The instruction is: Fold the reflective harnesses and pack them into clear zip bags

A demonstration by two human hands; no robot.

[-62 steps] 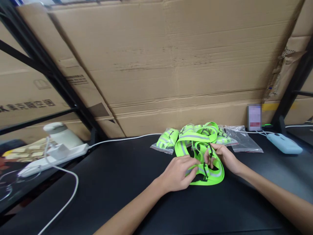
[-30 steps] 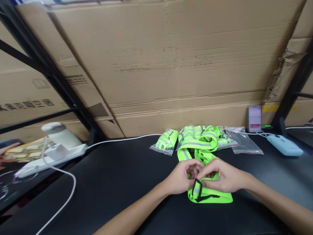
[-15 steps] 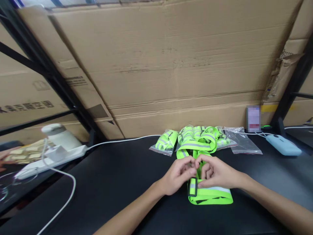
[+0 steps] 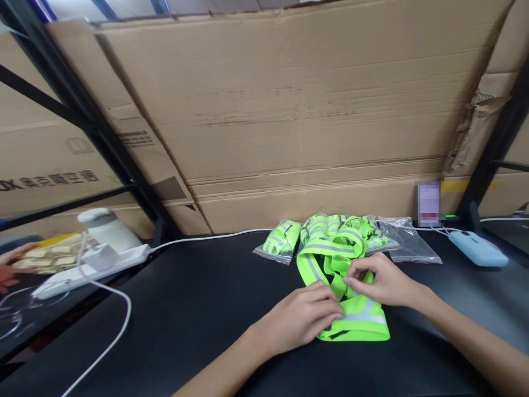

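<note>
A neon green reflective strap vest [image 4: 355, 322] with grey bands lies partly folded on the black table [image 4: 198, 320]. My left hand [image 4: 303, 317] presses flat on the folded stack's left end, fingers together. My right hand [image 4: 378, 281] pinches a loose green strap just above the fold. More strap loops trail back toward the bagged vests [image 4: 283, 238] by the cardboard wall.
Large cardboard boxes [image 4: 289, 110] rise behind the table. An empty clear bag [image 4: 409, 245] and a pale blue device [image 4: 477, 248] lie at the right. A white power strip [image 4: 95, 264] with a cable sits at the left, beside another person's hand [image 4: 10, 264].
My hands have come apart: the left now presses down on the folded stack, the right has shifted back and right, pinching a loose strap. The black buckle is out of sight.
</note>
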